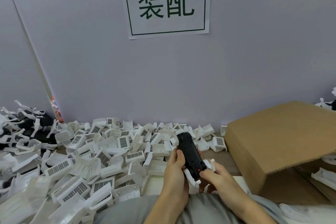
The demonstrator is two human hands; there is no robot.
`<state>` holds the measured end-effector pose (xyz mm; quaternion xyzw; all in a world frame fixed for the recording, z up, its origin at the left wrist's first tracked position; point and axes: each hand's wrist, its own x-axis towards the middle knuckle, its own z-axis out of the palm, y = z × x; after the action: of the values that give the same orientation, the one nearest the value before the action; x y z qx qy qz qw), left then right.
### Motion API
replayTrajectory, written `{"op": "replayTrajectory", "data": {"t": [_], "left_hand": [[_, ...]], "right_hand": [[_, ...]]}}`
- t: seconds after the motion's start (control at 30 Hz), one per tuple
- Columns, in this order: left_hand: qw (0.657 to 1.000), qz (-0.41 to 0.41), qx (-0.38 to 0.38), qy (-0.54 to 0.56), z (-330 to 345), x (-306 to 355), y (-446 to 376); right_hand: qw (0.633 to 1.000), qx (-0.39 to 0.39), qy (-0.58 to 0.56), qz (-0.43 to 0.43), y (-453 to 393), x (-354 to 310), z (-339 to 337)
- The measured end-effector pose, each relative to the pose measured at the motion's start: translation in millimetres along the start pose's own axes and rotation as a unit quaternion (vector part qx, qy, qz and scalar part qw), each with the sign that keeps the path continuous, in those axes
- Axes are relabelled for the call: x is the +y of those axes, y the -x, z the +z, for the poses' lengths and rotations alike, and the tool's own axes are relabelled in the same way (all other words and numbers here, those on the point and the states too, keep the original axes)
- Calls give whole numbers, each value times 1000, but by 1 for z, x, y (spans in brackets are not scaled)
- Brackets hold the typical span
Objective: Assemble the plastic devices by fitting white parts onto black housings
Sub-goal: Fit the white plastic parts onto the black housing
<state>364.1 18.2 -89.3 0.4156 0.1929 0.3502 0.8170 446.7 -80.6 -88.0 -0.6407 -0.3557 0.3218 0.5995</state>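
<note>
Gripped between left hand (175,164) and right hand (216,174) above the lap, black housing (190,156) receives its white clip (192,179) (fitting step); next, likely press until seated.

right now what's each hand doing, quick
Left hand: fingers curled round the black housing, holding it.
Right hand: fingers pinch the near end of the same housing, by its white clips.
</note>
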Motion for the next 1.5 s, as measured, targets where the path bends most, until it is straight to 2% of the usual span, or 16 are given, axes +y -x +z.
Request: {"op": "replayTrajectory", "data": {"t": [0.27,0.43,1.0,1.5], "left_hand": [[1000,4,-5,-19,0,-1,0],[1000,-4,0,-11,1,0,2],[1000,-18,3,-3,0,-3,-4],[999,0,8,-52,1,-4,-4]], "right_hand": [[999,-4,35,-23,-1,5,-3],[1000,3,-7,-12,-1,3,0],[1000,-2,-8,0,0,0,1],[996,1,78,-32,-1,7,-3]]}}
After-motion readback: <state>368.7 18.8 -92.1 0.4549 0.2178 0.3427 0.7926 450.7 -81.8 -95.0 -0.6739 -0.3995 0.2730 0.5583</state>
